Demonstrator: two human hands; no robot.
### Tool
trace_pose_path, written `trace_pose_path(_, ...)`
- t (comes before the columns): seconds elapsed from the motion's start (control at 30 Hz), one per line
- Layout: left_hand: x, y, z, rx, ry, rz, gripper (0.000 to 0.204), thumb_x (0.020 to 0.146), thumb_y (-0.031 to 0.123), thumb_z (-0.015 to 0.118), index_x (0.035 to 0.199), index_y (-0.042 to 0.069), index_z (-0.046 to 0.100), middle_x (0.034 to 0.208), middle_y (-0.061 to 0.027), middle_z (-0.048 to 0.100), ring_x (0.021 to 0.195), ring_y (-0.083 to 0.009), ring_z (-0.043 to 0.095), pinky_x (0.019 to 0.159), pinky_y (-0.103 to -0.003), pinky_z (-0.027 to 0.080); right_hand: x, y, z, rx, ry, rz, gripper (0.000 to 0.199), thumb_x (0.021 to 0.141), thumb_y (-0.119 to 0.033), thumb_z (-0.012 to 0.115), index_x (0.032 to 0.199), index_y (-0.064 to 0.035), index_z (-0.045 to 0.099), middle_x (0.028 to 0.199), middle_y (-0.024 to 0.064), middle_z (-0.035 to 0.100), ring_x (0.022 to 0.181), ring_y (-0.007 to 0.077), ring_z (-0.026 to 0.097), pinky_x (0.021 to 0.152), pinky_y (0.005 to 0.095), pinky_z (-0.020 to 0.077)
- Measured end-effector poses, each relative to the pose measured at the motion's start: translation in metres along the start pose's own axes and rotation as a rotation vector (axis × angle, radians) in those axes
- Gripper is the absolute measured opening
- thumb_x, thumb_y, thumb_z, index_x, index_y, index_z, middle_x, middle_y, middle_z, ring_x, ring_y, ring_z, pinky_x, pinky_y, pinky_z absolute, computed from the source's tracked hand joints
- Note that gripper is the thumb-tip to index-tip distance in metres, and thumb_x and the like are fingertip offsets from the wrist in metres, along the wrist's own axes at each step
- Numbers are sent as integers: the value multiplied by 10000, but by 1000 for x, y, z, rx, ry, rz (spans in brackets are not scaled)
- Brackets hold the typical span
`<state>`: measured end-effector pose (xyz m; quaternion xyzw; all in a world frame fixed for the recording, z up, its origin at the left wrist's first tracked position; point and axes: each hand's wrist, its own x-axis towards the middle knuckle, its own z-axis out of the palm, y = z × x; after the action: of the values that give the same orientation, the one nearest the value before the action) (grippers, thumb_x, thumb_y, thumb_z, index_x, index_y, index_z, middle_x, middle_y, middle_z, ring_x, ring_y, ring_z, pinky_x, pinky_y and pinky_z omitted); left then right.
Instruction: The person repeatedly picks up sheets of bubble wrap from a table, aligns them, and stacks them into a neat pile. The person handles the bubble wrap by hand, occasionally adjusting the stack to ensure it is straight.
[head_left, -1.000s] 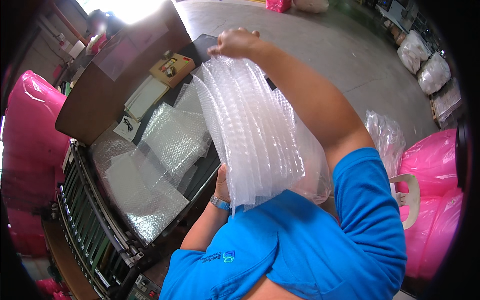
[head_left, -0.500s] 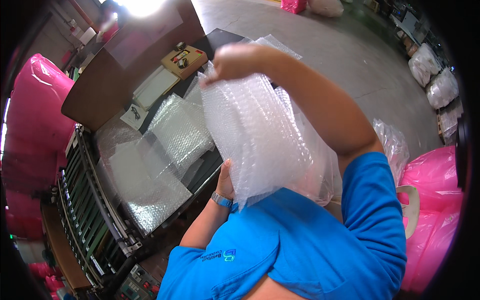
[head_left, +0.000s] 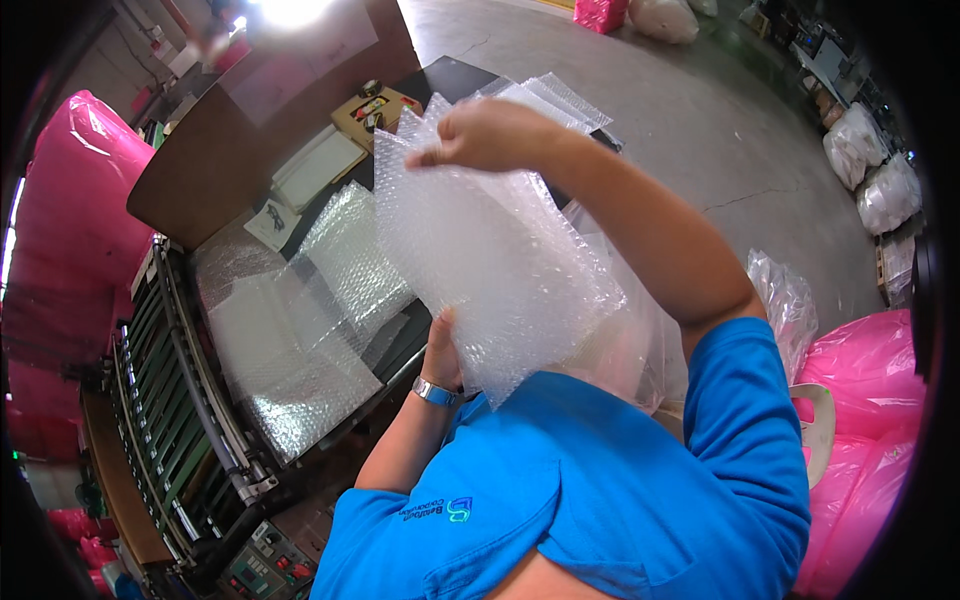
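A stack of clear bubble wrap sheets [head_left: 500, 270] is held up in front of my chest. My left hand [head_left: 443, 352], wearing a metal watch on the wrist, grips the lower left edge with its thumb in front; its other fingers are behind the sheets. At the top, my right hand [head_left: 485, 137] is closed with thumb and fingers at the upper edge, slightly blurred. Corners of the sheets stick out left of and above it, fanned apart. More bubble wrap [head_left: 352, 255] lies loosely overlapped on the dark table [head_left: 440, 80] to the left.
On the table are a cardboard box [head_left: 375, 115] with tape rolls, a stack of papers [head_left: 318, 170] and further bubble wrap [head_left: 550, 100]. A roller machine [head_left: 185, 390] with a control panel [head_left: 265, 565] stands left. Pink bags [head_left: 865, 370] bulge at the right, beside clear plastic [head_left: 780, 300].
The held sheets have swung left and flattened toward view, their upper corners now spreading past my right hand. That hand has shifted slightly right; my left hand keeps its grip.
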<state>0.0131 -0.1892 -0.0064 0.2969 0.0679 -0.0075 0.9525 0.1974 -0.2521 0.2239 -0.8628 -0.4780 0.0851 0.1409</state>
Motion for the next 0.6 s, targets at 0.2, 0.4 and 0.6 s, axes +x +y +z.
trace_pose_path(0.2,4,-5,-9,100,90,124,764,694,421,641,1259,26,313,1187,-165,442,1065,-302,466,861,-440,419,25,42,18,411,416,44,502,856,-471,424,893,-1,598,788,140,606,764,236,592,718,348,463)
trace_pose_path(0.4,-1,1,-4,246,149,232,821,682,321,678,1300,70,200,1234,-139,374,1116,-275,406,898,-418,381,18,23,10,233,284,33,562,783,-566,491,827,-18,607,723,119,602,641,196,565,617,302,442)
trace_pose_path(0.6,2,14,8,460,295,423,871,651,264,705,1304,55,168,1237,-132,358,1136,-262,364,953,-395,304,38,42,48,466,663,-109,368,860,-391,469,848,-41,581,760,99,581,656,185,564,587,293,445)
